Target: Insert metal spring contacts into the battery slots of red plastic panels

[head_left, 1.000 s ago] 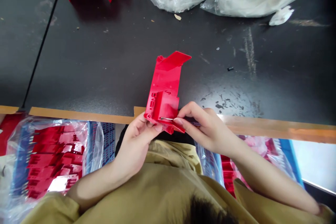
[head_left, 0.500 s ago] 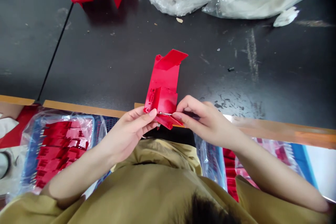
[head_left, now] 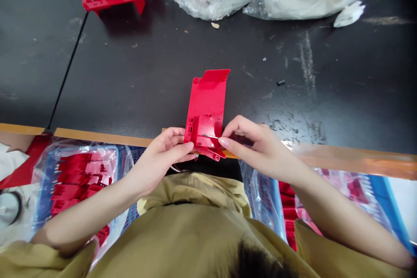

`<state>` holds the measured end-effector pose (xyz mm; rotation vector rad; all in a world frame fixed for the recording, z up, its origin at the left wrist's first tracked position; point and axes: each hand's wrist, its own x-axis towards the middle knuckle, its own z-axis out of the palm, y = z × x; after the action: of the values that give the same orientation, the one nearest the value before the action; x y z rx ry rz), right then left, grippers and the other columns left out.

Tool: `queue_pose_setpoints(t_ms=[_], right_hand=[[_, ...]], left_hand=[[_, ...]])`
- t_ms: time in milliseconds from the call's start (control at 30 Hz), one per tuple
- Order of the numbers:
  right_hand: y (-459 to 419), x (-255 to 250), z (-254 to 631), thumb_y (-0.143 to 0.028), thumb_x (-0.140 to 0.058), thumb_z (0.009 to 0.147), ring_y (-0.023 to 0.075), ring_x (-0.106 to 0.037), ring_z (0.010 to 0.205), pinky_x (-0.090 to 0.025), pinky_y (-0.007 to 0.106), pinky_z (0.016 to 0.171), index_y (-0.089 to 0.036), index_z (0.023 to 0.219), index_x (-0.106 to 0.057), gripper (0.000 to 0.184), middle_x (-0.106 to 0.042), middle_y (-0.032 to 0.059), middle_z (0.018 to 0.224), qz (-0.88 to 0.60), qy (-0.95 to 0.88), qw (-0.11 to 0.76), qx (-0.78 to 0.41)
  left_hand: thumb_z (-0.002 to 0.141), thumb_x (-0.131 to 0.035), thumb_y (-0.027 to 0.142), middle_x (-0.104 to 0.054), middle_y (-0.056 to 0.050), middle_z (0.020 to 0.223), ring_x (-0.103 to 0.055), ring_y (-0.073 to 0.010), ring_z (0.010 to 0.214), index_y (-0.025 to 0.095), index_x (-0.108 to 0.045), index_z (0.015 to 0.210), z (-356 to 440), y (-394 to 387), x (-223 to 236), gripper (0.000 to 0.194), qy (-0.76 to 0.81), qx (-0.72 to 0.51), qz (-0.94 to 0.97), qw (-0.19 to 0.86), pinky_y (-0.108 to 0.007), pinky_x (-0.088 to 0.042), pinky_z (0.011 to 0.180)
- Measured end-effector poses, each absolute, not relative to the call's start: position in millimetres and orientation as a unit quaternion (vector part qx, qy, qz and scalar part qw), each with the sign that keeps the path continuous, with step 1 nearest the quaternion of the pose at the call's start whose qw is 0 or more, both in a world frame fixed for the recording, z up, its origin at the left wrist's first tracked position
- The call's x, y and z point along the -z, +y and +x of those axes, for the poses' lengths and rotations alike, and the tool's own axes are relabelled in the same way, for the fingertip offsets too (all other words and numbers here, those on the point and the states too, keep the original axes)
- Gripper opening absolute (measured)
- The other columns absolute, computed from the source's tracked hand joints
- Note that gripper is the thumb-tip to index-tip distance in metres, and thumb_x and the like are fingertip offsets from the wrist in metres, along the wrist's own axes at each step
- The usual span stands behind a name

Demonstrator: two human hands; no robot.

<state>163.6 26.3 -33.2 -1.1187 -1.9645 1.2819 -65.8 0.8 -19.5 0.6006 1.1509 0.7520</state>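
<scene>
left hand (head_left: pixel 159 156) grips red plastic bracket (head_left: pixel 205 104)

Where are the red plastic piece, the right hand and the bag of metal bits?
Red plastic piece (head_left: pixel 206 100): head view, flat panel.
Right hand (head_left: pixel 257 145): head view, back of hand.
Bag of metal bits (head_left: pixel 192 2): head view, clear plastic wall.
</scene>
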Motion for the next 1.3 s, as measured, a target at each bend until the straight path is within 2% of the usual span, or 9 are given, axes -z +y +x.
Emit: queue_pose_setpoints(t_ms=[267,367,433,533,600,667,833,1000,1300], right_hand=[[32.1,33.0,161.9,-0.031,-0.056,0.098,0.0052,-0.048,0.057,-0.036,0.02,0.055,-0.019,0.088,-0.056,0.015,-0.058,-0.0063,0.067,-0.433,-0.745,0.247,-0.444],[35.5,33.2,161.2,-0.031,-0.054,0.099,0.0058,-0.049,0.058,-0.036,0.021,0.056,-0.019,0.089,-0.056,0.016,-0.059,-0.0055,0.07,-0.442,-0.745,0.252,-0.432],[38.2,32.8,160.5,-0.03,-0.054,0.099,0.0059,-0.048,0.057,-0.036,0.021,0.056,-0.019,0.09,-0.055,0.015,-0.06,-0.0054,0.071,-0.444,-0.743,0.255,-0.431],[41.3,32.4,160.1,-0.029,-0.054,0.099,0.0056,-0.049,0.058,-0.036,0.021,0.057,-0.019,0.09,-0.055,0.014,-0.061,-0.0056,0.072,-0.442,-0.738,0.258,-0.44],[42.1,32.7,160.9,-0.03,-0.054,0.099,0.0054,-0.049,0.059,-0.036,0.02,0.057,-0.019,0.09,-0.055,0.014,-0.061,-0.0054,0.072,-0.44,-0.737,0.259,-0.443],[42.1,32.8,162.3,-0.031,-0.054,0.099,0.0055,-0.049,0.059,-0.036,0.02,0.057,-0.018,0.09,-0.056,0.015,-0.061,-0.005,0.072,-0.434,-0.737,0.26,-0.449],[43.4,28.8,166.8,-0.033,-0.058,0.097,0.0051,-0.049,0.056,-0.036,0.02,0.056,-0.018,0.086,-0.06,0.019,-0.06,-0.0056,0.066,-0.419,-0.733,0.22,-0.488],[47.1,21.8,169.0,-0.032,-0.057,0.096,0.0055,-0.049,0.055,-0.035,0.021,0.053,-0.019,0.085,-0.06,0.018,-0.06,-0.0055,0.065,-0.404,-0.748,0.176,-0.496],[50.4,19.4,165.7,-0.032,-0.059,0.095,0.0068,-0.051,0.056,-0.034,0.022,0.054,-0.02,0.087,-0.057,0.014,-0.062,-0.0052,0.067,-0.424,-0.771,0.157,-0.449]], left_hand=[[0.079,-0.075,0.03,-0.071,-0.008,0.107,-0.068,-0.0158,0.084,0.014,-0.058,0.107,-73.2,29.2,13.7,0.036,0.531,-0.183,0.447,0.696,-0.032,-0.053,0.079],[0.08,-0.074,0.031,-0.072,-0.007,0.101,-0.068,-0.0167,0.087,0.014,-0.056,0.105,-72.9,37.9,12.7,0.035,0.529,-0.159,0.441,0.707,-0.032,-0.054,0.08],[0.08,-0.073,0.034,-0.072,-0.005,0.096,-0.067,-0.0155,0.082,0.015,-0.057,0.103,-72.4,40.9,11.6,0.034,0.536,-0.137,0.462,0.693,-0.029,-0.053,0.073],[0.085,-0.067,0.045,-0.067,0.0,0.081,-0.058,-0.0116,0.065,0.018,-0.062,0.099,-73.1,41.7,8.4,0.031,0.564,-0.097,0.553,0.606,-0.025,-0.045,0.058],[0.088,-0.06,0.049,-0.062,0.003,0.072,-0.052,-0.01,0.057,0.019,-0.063,0.092,-75.2,40.4,6.6,0.03,0.582,-0.081,0.608,0.533,-0.025,-0.041,0.054],[0.092,-0.054,0.048,-0.06,0.003,0.073,-0.052,-0.0097,0.056,0.02,-0.06,0.093,-78.3,38.1,6.1,0.029,0.593,-0.079,0.63,0.496,-0.026,-0.041,0.055],[0.091,-0.054,0.045,-0.061,0.005,0.08,-0.057,-0.0106,0.06,0.021,-0.048,0.112,-82.8,33.4,6.2,0.031,0.587,-0.077,0.629,0.504,-0.026,-0.043,0.058],[0.087,-0.059,0.052,-0.058,0.007,0.071,-0.051,-0.0096,0.05,0.021,-0.046,0.11,-78.6,39.0,3.7,0.041,0.594,-0.042,0.64,0.486,-0.025,-0.038,0.052],[0.082,-0.064,0.056,-0.063,0.006,0.067,-0.054,-0.0107,0.051,0.022,-0.047,0.101,-80.0,52.8,2.5,0.044,0.573,-0.01,0.651,0.498,-0.025,-0.04,0.053]])
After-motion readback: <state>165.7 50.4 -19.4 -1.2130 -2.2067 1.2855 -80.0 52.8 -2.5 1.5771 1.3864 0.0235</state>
